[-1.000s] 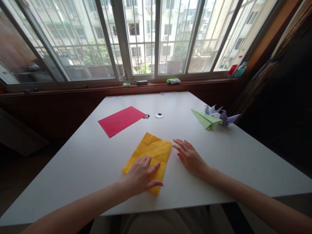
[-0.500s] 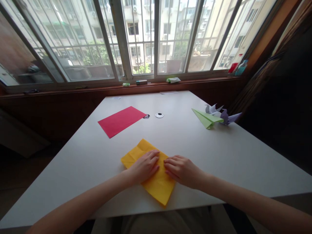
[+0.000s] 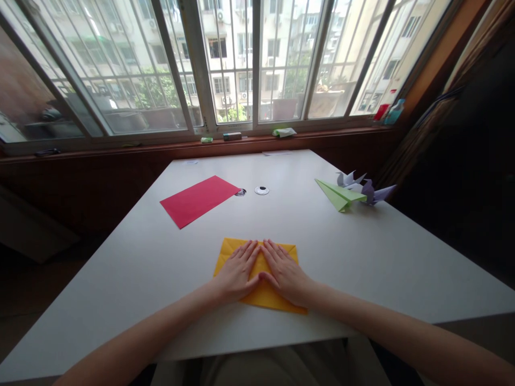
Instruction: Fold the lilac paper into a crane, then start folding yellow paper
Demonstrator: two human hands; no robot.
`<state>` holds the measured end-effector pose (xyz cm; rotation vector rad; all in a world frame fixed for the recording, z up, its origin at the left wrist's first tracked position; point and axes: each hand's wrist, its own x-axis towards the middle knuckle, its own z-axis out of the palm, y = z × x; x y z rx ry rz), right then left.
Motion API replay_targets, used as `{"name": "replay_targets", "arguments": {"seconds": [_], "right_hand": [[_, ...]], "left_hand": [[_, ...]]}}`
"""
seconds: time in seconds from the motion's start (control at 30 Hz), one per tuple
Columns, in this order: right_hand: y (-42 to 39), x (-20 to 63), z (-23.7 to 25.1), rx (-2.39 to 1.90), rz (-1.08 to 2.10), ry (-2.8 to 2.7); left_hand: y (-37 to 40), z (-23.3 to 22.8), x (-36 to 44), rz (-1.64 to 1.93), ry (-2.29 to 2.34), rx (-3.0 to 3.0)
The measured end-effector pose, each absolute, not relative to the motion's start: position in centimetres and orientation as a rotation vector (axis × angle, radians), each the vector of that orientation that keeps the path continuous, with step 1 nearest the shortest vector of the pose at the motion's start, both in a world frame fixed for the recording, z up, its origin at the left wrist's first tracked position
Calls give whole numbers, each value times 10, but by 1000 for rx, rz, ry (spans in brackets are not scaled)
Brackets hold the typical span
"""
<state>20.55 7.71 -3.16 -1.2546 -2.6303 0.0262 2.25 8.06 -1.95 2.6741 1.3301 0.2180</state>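
Head view: the yellow paper (image 3: 261,292) now lies square to the near edge of the white table (image 3: 402,257); a moment ago it sat at a slant and only partly under the hands. The left hand (image 3: 236,272) and right hand (image 3: 284,271) have come together on it, palms flat and fingers spread, thumbs nearly touching, pressing rather than gripping. Judging by this, the sheet has been straightened and is being flattened along its middle, though whether a crease runs under the palms is hidden. Farther off to the left lies a red sheet (image 3: 199,199); at the far right rest a green paper plane (image 3: 340,195) and purple folded figures (image 3: 368,190).
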Motion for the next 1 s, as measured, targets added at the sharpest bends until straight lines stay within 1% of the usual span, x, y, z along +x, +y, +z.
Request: {"name": "replay_targets", "arguments": {"seconds": [0.33,0.47,0.6,0.7,0.83,1.0], "right_hand": [[74,246,-21,-1418,268,-2685],[77,266,-19,-1496,330,-2651],[86,286,-13,-1391,493,-2636],[96,293,-3,-1316,685,-2511],[113,290,8,-1306,760,-2401],[133,279,16,-1387,893,-2360]], "left_hand": [[89,-22,-21,204,1593,2589],[75,-26,-20,196,1652,2575],[50,-31,-12,200,1688,2607],[42,-26,-6,252,1541,2699],[51,-10,1,183,1056,2751],[63,-1,13,226,1037,2674]]}}
